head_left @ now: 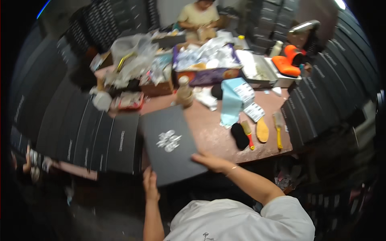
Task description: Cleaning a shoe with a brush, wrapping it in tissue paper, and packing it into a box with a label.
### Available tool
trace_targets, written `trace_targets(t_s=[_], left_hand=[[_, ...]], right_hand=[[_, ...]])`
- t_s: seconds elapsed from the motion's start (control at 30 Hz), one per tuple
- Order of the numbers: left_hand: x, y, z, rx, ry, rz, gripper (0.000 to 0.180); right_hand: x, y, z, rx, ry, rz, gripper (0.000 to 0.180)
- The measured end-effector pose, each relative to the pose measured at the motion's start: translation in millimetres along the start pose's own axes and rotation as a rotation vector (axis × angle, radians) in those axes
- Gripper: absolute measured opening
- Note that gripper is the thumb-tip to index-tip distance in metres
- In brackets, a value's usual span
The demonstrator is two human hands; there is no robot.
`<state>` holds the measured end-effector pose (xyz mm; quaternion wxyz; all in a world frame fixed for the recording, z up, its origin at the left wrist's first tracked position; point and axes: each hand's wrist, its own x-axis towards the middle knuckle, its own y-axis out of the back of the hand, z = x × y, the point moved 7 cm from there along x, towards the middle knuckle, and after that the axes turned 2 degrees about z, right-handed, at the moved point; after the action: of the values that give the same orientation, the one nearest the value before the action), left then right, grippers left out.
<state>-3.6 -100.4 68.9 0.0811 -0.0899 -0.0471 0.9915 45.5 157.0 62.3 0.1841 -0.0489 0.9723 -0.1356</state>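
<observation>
I see the left hand point(151, 187) and the right hand point(212, 162) holding a dark box point(171, 158) between them, fingers against its sides, at the table's point(211, 126) near edge.

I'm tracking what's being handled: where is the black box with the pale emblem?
In the head view, the black box is left of centre, held between the left hand and right hand, right of the dark box row.

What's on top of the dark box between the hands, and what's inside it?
Top of the box: a pale emblem. Its inside is covered, so any contents can't be seen. The left hand and right hand are at its edges.
</observation>
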Motion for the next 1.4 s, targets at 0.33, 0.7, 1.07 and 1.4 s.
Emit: trace_targets(t_s=[0.33, 0.7, 1.07, 1.4], left_hand=[[-2.3, -138.1, 72.8, -0.305, 0.623, -0.421, 0.083], [3.8, -150.6, 65.6, -0.341, 0.598, -0.47, 0.076], [34.2, -149.2, 1.9, -0.22, 0.413, -0.274, 0.054], [71.7, -34.3, 78.2, 0.832, -0.273, -0.162, 0.072]], right_hand=[[-73.0, 68.8, -67.0, 0.064, 0.044, 0.247, 0.077], [-67.3, 100.7, -48.1, 0.012, 0.101, 0.284, 0.077], [-73.0, 136.2, -43.8, 0.272, 0.151, 0.507, 0.036], [-34.9, -49.8, -87.0, -0.765, 0.682, 0.154, 0.057]])
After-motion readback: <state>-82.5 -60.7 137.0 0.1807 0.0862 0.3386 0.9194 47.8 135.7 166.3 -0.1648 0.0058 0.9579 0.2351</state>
